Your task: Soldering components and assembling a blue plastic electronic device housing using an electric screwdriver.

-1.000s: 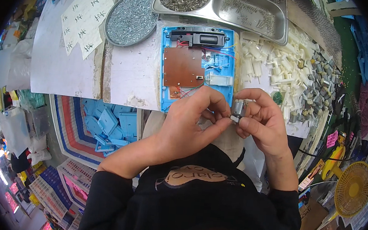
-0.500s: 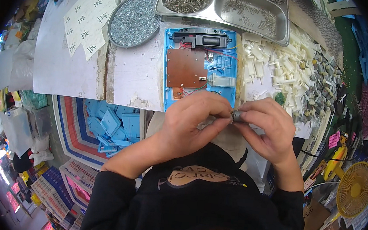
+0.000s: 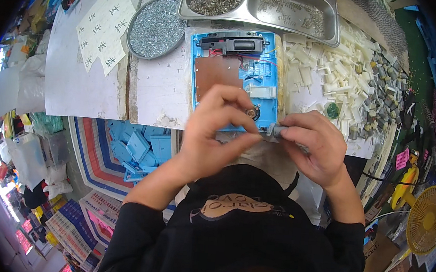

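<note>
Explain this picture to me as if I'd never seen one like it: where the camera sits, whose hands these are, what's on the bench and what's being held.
The camera sits on a person's head and looks down, so the rim curves. The two bare hands are that person's own. The right hand pinches a small grey metal cylinder; the left hand meets it, fingers pinched at its end. Behind them on the white bench lies an open blue plastic casing holding a brown circuit board. Farther back are a round dish of screws, a steel tray and a heap of white plastic parts.

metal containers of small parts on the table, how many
2: a round metal dish of screws at upper left, and a two-compartment steel tray beside it along the top edge. Others may lie out of frame.
</note>
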{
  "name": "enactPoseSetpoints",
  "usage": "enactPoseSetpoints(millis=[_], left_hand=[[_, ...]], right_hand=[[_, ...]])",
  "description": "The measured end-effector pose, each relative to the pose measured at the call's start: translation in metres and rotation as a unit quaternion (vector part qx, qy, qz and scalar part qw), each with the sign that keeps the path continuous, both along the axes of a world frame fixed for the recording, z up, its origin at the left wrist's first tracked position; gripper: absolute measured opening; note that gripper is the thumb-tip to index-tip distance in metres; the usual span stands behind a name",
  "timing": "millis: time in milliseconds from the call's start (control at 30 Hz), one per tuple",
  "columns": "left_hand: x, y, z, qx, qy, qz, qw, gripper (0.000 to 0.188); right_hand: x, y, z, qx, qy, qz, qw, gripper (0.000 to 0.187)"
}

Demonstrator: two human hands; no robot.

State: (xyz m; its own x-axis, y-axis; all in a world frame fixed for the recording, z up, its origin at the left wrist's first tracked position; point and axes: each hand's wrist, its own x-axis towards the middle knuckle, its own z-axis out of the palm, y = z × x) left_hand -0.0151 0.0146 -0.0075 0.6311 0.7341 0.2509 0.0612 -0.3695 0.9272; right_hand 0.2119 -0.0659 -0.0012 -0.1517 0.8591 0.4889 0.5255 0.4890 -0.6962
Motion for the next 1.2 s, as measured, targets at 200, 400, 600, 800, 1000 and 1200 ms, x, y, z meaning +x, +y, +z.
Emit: enactPoseSetpoints(millis=[200, 400, 600, 800, 1000, 1200], left_hand=[[0.02, 0.051, 0.006, 0.211, 0.15, 0.128, 0.957, 0.026], [0.035, 0.055, -0.001, 0.336, 0.218, 0.082, 0.912, 0.024], [0.011, 0.04, -0.012, 0.329, 0.162, 0.044, 0.929, 0.019], [-0.005, 0.029, -0.015, 0.284, 0.171, 0.064, 0.941, 0.02], [-0.005, 0.03, -0.015, 0.269, 0.156, 0.064, 0.948, 0.024], [-0.006, 0.031, -0.015, 0.257, 0.15, 0.058, 0.953, 0.023]], right_hand=[[0.01, -0.004, -0.003, -0.02, 0.032, -0.083, 0.996, 0.035], [0.023, -0.007, -0.009, -0.088, 0.103, -0.164, 0.977, 0.034], [0.017, 0.024, -0.014, -0.156, 0.05, -0.155, 0.974, 0.03], [0.003, 0.059, -0.018, -0.104, -0.061, -0.12, 0.985, 0.026], [-0.002, 0.075, -0.018, -0.102, -0.095, -0.128, 0.982, 0.026], [-0.002, 0.079, -0.016, -0.111, -0.124, -0.12, 0.979, 0.025]])
